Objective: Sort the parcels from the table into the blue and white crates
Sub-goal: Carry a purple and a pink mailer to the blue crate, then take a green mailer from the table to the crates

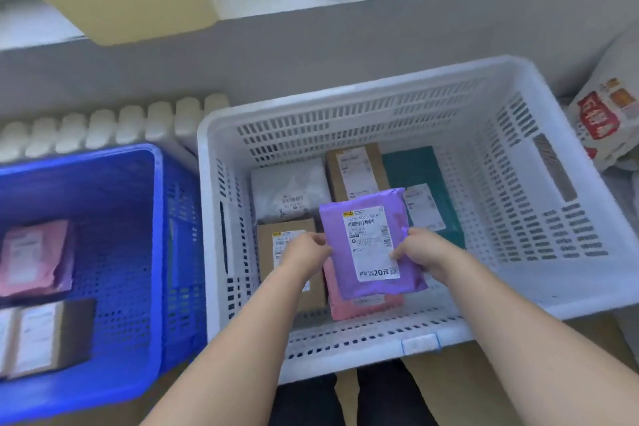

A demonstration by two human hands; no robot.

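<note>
Inside the white crate [518, 183], near its front wall, a purple mailer [371, 242] is held label-up by both hands. The left hand [306, 254] pinches its left edge with curled fingers, and the right hand [420, 252] grips its right edge, thumb on the label. A pink mailer [363, 306] lies beneath it on the crate floor. The blue crate [114, 218] stands just left of the white crate.

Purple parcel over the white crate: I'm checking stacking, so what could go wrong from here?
The purple parcel, pinched only at its side edges by the left hand and right hand, might slip. Set onto the pink parcel in the white crate, it could slide askew.
</note>
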